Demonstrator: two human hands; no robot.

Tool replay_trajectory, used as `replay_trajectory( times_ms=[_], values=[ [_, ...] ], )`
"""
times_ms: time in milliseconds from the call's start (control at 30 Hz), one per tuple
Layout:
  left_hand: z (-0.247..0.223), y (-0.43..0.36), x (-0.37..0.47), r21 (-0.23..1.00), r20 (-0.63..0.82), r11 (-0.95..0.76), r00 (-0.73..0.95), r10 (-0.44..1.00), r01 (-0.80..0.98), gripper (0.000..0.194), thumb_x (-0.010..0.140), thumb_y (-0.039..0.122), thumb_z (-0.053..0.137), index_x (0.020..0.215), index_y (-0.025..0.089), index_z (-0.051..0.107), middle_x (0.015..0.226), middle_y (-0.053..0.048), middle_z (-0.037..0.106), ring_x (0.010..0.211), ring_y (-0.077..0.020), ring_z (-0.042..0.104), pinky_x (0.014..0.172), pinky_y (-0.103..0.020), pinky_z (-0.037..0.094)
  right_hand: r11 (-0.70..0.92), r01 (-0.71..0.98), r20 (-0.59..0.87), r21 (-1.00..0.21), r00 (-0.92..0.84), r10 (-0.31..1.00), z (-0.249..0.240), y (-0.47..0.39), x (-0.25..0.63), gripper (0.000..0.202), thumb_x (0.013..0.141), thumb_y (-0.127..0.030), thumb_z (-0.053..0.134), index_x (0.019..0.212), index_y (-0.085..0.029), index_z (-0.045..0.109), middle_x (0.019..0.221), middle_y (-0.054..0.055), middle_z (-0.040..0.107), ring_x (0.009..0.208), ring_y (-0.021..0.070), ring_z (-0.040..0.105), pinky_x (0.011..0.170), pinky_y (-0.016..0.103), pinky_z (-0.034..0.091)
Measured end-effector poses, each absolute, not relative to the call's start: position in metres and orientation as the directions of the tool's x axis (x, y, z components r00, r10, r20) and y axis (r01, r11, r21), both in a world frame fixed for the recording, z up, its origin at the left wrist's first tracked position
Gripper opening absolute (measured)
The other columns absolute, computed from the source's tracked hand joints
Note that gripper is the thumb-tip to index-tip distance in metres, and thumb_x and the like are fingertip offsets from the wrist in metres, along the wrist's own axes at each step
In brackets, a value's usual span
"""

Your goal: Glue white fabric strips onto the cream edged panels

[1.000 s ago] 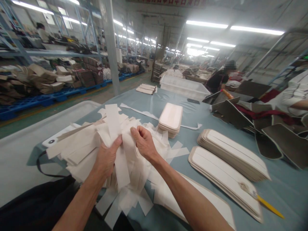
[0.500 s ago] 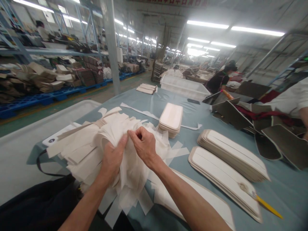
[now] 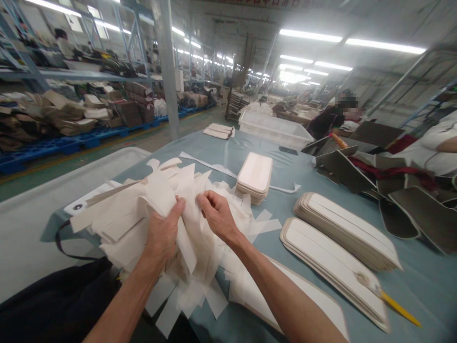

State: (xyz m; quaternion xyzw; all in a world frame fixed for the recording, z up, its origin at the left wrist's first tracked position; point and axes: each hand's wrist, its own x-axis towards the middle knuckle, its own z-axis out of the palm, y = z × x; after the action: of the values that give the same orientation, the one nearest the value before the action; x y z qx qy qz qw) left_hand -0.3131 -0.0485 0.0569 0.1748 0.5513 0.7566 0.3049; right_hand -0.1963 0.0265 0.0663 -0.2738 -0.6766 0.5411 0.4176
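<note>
My left hand [image 3: 161, 234] is closed, its thumb pressing on cream-white paper-like strips [image 3: 162, 193] at the near side of a loose heap. Just to its right, my right hand [image 3: 218, 216] pinches the edge of another pale strip [image 3: 193, 209] between thumb and forefinger. The ends of these strips stand up and hang down between the two hands. Under and around them spreads the heap of cut strips [image 3: 121, 216], with some thin pieces hanging over the table's near edge. Part of a large white panel [image 3: 303, 290] shows beneath my right forearm.
A short stack of rounded white panels [image 3: 254, 171] stands beyond the hands on the blue-green tabletop [image 3: 171, 147]. Two longer stacks [image 3: 346, 228] lie at right, one carrying a yellow-handled tool [image 3: 400, 308]. Dark panels [image 3: 410, 205] and co-workers are farther right; a white bin [image 3: 274, 128] stands behind.
The hands have moved slightly apart, my left dropping a little left and my right shifting right. The bunched strips between them have fanned out into separate upright ends.
</note>
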Motion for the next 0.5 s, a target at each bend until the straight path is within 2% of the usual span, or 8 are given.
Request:
replay_trajectory(
  times_ms=[333, 500],
  values=[
    [0.0558, -0.0428, -0.3206, 0.938, -0.086, -0.219, -0.791, 0.606, -0.270, 0.055, 0.058, 0.044, 0.096, 0.104, 0.019, 0.077, 0.107, -0.007, 0.082, 0.094, -0.0244, 0.075, 0.092, -0.037, 0.065, 0.234, -0.047, 0.222, -0.971, -0.546, 0.808, 0.0700, 0.0314, -0.1903, 0.040, 0.096, -0.052, 0.057, 0.069, -0.024, 0.048, 0.059, -0.007, 0.046, 0.054, 0.0102, 0.036, 0.055, 0.028, 0.030],
    [0.0535, -0.0424, -0.3206, 0.944, -0.068, -0.220, -0.798, 0.598, -0.246, 0.055, 0.060, 0.045, 0.095, 0.105, 0.019, 0.078, 0.111, -0.008, 0.082, 0.098, -0.0251, 0.075, 0.095, -0.036, 0.064, 0.249, -0.024, 0.226, -0.968, -0.515, 0.827, 0.0699, 0.0311, -0.1952, 0.038, 0.092, -0.050, 0.062, 0.069, -0.024, 0.049, 0.061, -0.007, 0.044, 0.058, 0.0105, 0.037, 0.057, 0.028, 0.030]
  ],
)
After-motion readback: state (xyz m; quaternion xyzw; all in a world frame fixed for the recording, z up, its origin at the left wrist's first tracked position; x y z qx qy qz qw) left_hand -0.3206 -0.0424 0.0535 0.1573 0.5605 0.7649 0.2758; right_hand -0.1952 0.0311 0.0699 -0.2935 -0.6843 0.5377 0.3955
